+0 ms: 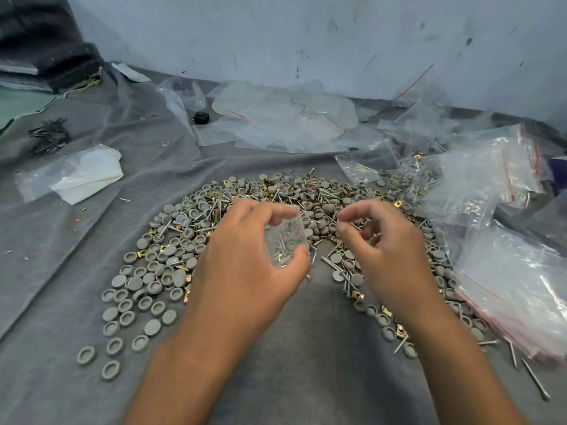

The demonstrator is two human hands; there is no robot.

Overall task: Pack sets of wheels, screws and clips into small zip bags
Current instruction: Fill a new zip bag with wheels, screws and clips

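My left hand [245, 256] holds a small clear zip bag [283, 240] between thumb and fingers; screws and a brass clip show inside it. My right hand [383, 250] hovers just right of the bag, its thumb and forefinger pinched together; whether a small part sits between them I cannot tell. Under both hands spreads an arc-shaped heap of grey round wheels [153, 280], silver screws [334, 265] and brass clips [142, 254] on a grey cloth [300, 348].
Empty zip bags with red seal lines lie stacked at the right [521, 302] and back right [491, 173]. More clear bags lie at the back [285, 121]. A white cloth in plastic [82, 173] lies left. A wall [306, 35] stands behind.
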